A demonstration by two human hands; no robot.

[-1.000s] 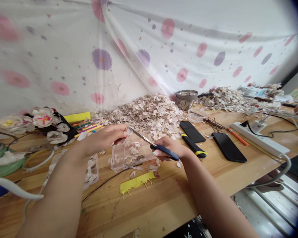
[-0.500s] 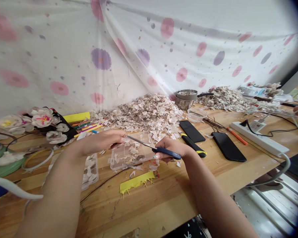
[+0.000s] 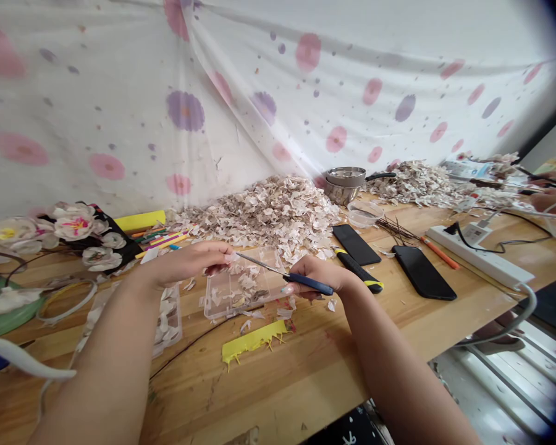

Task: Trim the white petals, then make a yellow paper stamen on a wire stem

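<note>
My right hand (image 3: 311, 272) is wrapped round the dark blue handles of a pair of scissors (image 3: 261, 264), whose blades point left toward my left hand (image 3: 206, 256). Between the pinched fingers of that left hand is a small pale petal piece (image 3: 234, 257), close to the blade tips. Below both hands sits a clear compartment box (image 3: 207, 306) with pale petal pieces inside. A second clear box (image 3: 180, 330) of pale pieces is partly hidden by my left forearm. On the table in front lies a yellow strip with a ragged edge (image 3: 254, 340).
A large heap of pale flakes (image 3: 273, 210) lies behind the boxes. To the right are two black phones (image 3: 424, 272), a yellow-black cutter (image 3: 359, 271) and a white power strip (image 3: 482, 256). White flowers (image 3: 76, 222) stand left. Another person's hand (image 3: 553, 201) shows at far right.
The scissor handles have come closer together. My left hand keeps its pinch in nearly the same place. At far right, the other person's hand now shows with a dark-handled tool.
</note>
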